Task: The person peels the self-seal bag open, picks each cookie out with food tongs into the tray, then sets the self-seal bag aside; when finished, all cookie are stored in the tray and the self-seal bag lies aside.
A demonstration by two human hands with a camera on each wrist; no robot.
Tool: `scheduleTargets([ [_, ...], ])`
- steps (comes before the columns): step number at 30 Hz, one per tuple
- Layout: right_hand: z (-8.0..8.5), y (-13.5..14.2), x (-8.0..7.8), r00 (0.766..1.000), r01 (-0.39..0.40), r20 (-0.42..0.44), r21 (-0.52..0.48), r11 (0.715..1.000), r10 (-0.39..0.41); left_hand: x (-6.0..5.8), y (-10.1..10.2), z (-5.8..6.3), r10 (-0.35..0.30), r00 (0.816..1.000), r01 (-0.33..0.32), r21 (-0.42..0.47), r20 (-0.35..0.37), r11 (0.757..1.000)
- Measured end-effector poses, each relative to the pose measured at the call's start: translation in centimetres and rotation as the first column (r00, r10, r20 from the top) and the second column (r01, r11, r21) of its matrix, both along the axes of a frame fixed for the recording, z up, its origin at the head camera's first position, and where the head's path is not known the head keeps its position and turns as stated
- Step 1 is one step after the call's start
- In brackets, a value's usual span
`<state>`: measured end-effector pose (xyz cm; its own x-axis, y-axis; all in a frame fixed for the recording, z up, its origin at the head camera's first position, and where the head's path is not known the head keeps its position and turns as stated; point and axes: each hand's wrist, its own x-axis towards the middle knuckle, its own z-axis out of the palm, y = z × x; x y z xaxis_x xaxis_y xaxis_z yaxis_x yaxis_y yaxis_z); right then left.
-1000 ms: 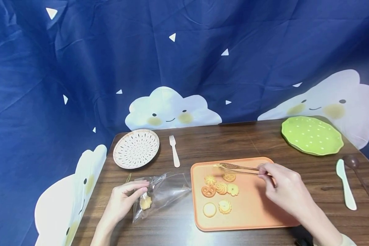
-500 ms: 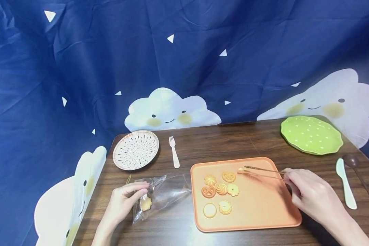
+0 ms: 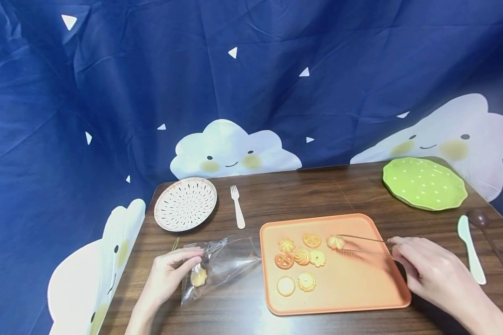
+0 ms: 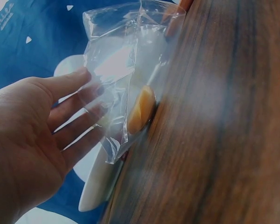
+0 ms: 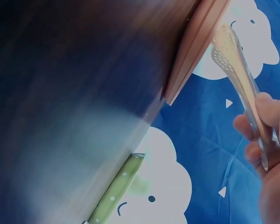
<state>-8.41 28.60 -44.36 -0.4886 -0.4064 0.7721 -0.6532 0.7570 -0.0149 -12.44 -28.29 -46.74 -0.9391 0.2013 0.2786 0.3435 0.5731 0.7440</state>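
My left hand (image 3: 167, 272) pinches a clear plastic bag (image 3: 234, 256) between thumb and fingers. A flower-shaped cookie (image 3: 199, 277) lies inside the bag, near its left end. In the left wrist view the bag (image 4: 116, 65) stands up off the wood, with that cookie (image 4: 142, 109) low in it. My right hand (image 3: 433, 260) grips metal tongs (image 5: 245, 88) with slotted ends. Over the orange tray (image 3: 369, 288), the tongs' arms are spread at either side of a ridged cookie (image 3: 334, 242). Several other cookies, among them a pretzel-shaped one (image 3: 311, 240), lie on the tray's left half.
Behind the bag are a white patterned plate (image 3: 186, 204) and a pale fork (image 3: 237, 207). A green dotted plate (image 3: 425, 184) sits at the back right. Along the right side lie a mint knife (image 3: 471, 251) and a dark brown long-handled spoon (image 3: 479, 219).
My right hand has moved right and toward me, carrying the ridged cookie in the tongs from the tray's back left to beside the pretzel cookie. The tongs' arms have spread. My left hand stays put.
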Motion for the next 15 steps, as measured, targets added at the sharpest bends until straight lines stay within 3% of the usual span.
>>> scheduleTargets([
  [9,-0.1,0.0,0.1,0.993,0.063,0.097,-0.014,0.998,-0.062,0.1,0.0,0.0,0.005,1.000,-0.005,0.001,0.006,1.000],
  [15,0.9,-1.5,-1.0,0.994,0.034,0.109,-0.103,0.994,-0.023,0.0,0.0,0.0,0.002,1.000,-0.002,0.010,0.005,1.000],
])
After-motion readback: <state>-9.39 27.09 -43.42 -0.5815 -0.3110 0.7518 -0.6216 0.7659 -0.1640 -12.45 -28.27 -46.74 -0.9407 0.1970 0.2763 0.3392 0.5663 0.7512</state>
